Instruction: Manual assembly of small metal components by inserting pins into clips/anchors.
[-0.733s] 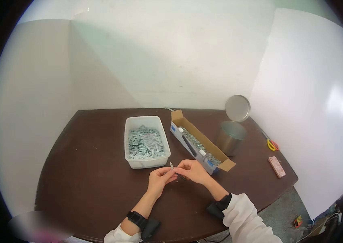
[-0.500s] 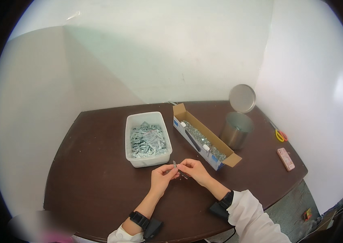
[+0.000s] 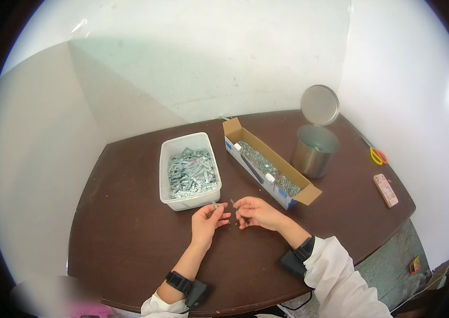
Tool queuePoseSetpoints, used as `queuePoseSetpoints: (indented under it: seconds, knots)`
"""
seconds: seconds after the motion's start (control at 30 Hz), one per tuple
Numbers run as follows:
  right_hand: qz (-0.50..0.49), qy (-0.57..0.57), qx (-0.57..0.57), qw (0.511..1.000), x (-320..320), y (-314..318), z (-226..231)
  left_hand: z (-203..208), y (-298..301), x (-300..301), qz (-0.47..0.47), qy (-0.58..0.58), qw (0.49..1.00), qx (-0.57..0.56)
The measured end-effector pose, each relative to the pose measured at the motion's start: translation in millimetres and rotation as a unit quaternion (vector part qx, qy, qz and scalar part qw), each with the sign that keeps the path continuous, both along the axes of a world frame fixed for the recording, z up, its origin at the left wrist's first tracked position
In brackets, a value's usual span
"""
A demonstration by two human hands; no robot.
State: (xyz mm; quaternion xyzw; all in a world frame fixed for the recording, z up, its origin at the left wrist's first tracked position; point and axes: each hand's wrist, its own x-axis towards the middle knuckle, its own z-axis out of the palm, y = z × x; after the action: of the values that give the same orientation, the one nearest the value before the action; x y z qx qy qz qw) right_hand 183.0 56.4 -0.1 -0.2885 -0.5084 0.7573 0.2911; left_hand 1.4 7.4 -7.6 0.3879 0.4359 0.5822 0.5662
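Note:
My left hand is in front of the white plastic tub, with thumb and forefinger pinched on a small silvery strip. Its other fingers are partly spread. A short gap away, my right hand pinches a thin dark grey strip, whose lower part is hidden by the fingers; its exact kind is too small to tell. Many flat silvery strips fill the tub, a clear bag among them. To its right lies a long open cardboard box holding many small grey-silver pieces.
A metal canister stands at the back right with its round lid raised behind it. Scissors with yellow and orange handles and a pink phone lie near the right edge of the brown table. Walls enclose the back and sides.
My hands were together and have moved apart, leaving a gap between them. The silvery strip is now in the left hand and the dark strip in the right. The view has tilted slightly.

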Motion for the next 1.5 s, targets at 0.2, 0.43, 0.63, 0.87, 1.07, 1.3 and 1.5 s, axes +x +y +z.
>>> queuePoseSetpoints:
  seconds: [0.2, 0.43, 0.63, 0.87, 1.07, 1.3, 1.5]
  knots:
    - [-0.069, -0.078, 0.117, 0.988, -0.7, -2.7, 6.7, 3.2, -3.9, 4.2, -0.095, 0.055, 0.994, -0.020]
    - [-0.065, -0.087, 0.196, 0.975, -0.6, -3.6, 8.9, 1.0, -4.7, 1.8, -0.107, 0.036, 0.993, -0.020]
    - [-0.092, -0.107, 0.293, 0.946, -1.6, -2.7, 3.0, -0.2, -2.6, -0.3, -0.128, -0.016, 0.991, -0.039]
    - [-0.107, -0.106, 0.341, 0.928, -1.7, -6.0, 9.0, 0.0, -2.4, -5.5, -0.180, -0.127, 0.973, -0.074]
    - [-0.119, -0.097, 0.255, 0.954, -2.5, -8.8, 8.8, 5.7, -4.3, 1.2, -0.178, -0.101, 0.978, -0.039]
    - [-0.120, -0.117, 0.276, 0.946, -3.7, -6.9, 7.2, 4.6, -8.1, 12.7, -0.167, 0.025, 0.985, 0.030]
    - [-0.147, -0.106, 0.263, 0.948, -7.0, -10.6, 3.5, 2.7, -11.1, 13.1, -0.147, 0.061, 0.986, 0.046]
